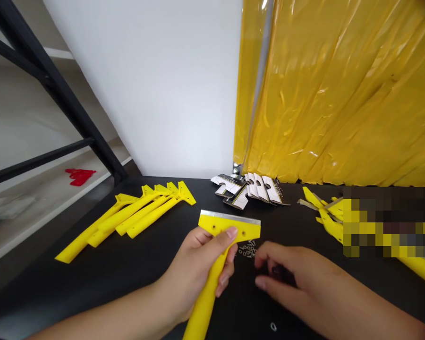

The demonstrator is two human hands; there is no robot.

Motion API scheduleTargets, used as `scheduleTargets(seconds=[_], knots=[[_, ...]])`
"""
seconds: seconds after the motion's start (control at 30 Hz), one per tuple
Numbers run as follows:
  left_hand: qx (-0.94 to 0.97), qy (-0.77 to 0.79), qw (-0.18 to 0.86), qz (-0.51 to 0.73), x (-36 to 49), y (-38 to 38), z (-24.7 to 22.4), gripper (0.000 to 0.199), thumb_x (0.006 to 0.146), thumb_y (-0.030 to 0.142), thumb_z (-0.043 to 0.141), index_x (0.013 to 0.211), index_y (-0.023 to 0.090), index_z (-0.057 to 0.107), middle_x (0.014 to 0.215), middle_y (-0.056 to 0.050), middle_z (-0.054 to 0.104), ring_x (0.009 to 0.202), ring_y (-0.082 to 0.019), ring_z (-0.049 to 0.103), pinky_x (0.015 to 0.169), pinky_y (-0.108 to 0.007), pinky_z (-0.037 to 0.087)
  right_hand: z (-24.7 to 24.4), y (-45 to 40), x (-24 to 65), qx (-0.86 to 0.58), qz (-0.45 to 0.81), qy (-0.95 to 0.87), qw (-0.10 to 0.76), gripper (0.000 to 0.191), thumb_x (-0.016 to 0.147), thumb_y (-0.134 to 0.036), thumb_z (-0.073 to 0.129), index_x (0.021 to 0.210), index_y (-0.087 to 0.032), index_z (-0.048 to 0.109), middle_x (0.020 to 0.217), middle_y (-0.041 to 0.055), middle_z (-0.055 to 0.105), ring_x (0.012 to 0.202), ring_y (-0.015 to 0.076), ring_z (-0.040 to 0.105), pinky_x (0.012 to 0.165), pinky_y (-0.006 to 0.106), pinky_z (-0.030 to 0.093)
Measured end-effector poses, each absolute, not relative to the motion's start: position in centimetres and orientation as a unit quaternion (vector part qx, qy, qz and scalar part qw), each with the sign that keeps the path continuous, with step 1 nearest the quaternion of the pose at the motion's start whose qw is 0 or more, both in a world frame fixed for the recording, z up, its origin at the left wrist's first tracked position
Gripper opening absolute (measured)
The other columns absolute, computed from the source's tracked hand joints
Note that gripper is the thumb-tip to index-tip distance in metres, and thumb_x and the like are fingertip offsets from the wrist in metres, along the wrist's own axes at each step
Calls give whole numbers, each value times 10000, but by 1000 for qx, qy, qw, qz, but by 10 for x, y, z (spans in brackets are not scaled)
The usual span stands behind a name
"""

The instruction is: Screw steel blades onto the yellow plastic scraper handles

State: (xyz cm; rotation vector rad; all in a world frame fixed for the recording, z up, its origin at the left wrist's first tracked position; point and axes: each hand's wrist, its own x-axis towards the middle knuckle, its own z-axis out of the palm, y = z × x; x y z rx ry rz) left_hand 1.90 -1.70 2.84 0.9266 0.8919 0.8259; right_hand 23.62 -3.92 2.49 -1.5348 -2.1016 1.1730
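Observation:
My left hand (194,264) is closed around a yellow scraper (207,293), thumb pressed on its head below the metal blade (230,217). Two holes show in the scraper's head, which points away from me. To the right of it, my right hand (297,278) hovers with thumb and forefinger apart. A dark patch shows inside its curl; I cannot make out whether it is a thing or shadow. Just beyond those fingertips lies a small heap of metal nuts and screws (247,249). One loose nut or washer (273,326) rests nearer me.
Several yellow scraper handles (141,212) lie side by side at the left. Printed cards (248,189) are piled at the back. More yellow parts (326,212) lie at the right, partly blurred out. Behind the black table (127,264) stand a white panel (156,94) and yellow plastic sheeting (340,94).

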Motion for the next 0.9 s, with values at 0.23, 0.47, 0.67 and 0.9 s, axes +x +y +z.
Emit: scheduleTargets(seconds=[0.23,0.47,0.67,0.9], knots=[[426,401,724,366,18,-17,29,474,967,519,633,648,177,559,437,33,466,342,-60,385,365,-154,296,32,-54,239,-475,309,-824,-7,319,708,-95,829,929,-279,690,860,-32,768,762,203,700,617,261,408],[420,403,727,365,19,-14,29,478,960,518,643,636,176,563,436,32,465,340,-60,383,356,-155,298,25,-52,237,-429,234,-871,49,212,809,-56,733,849,-258,680,854,-41,769,757,177,723,645,258,466],[420,407,725,364,18,-16,30,486,960,528,643,634,175,569,437,27,472,341,-62,392,354,-153,302,-7,-49,238,-380,-15,-920,97,150,824,-94,697,874,-229,658,763,1,712,585,202,642,519,340,372],[417,405,728,364,17,-15,28,480,959,517,648,635,174,564,437,29,468,341,-61,386,353,-150,311,-18,-29,243,-407,19,-904,130,121,896,-118,602,869,-224,654,769,23,681,630,199,609,555,317,322]])
